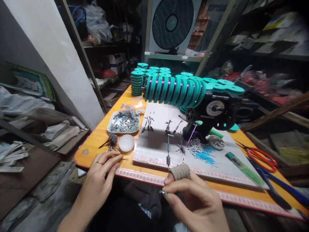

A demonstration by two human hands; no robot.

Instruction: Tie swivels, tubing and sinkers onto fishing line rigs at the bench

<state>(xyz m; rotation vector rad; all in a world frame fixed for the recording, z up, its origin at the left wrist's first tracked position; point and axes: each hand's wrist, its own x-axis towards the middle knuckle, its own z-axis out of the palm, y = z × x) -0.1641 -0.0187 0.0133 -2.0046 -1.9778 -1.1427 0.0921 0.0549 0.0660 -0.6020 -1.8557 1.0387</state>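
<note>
My right hand [193,196], a tan cloth wrap [180,172] on one finger, pinches a small shiny metal fitting [163,192] in front of the table's near edge. Close above that finger is a small rig with a grey barrel-shaped weight [168,160]. My left hand [103,170] rests at the table edge with its fingertips together on a thin dark wire piece [125,159]. Beside those fingertips lie a white round lump [126,143] and a cluster of dark spiky pieces [112,140]. How firmly the left fingers grip the wire is hidden.
A white tray [108,127] of small metal parts stands at left. A black winding machine [214,109] carries teal spools [173,90]. Clear beads [196,146], blue sticks [207,156], a green-capped tube [245,169], red-handled scissors [265,158] and blue-handled pliers [286,183] lie right.
</note>
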